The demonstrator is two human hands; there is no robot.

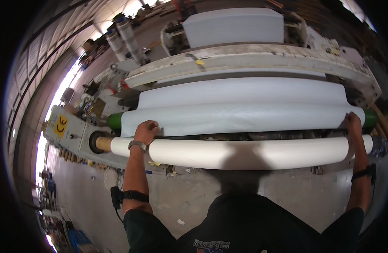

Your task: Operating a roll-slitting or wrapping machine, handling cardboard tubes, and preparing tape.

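Observation:
A wide white sheet (244, 114) comes over a green roller (115, 121), and its loose front edge hangs in front of me. My left hand (147, 130) is closed in a pinch at that edge near its left end, with a watch (137, 146) on the wrist. Near the sheet's right end, my right hand (353, 123) also grips the edge with curled fingers; its fingertips are partly hidden. Both forearms reach over a white roll (244, 154) wound on a brown cardboard core (103, 143), which lies between me and the sheet.
A pale crossbeam (253, 57) spans the machine behind the sheet, and a large white roll (234, 27) sits beyond it. At left stands the machine's grey side housing (65, 130). Wrapped upright rolls (128, 38) stand at the back left. Scraps lie on the grey floor (181, 202).

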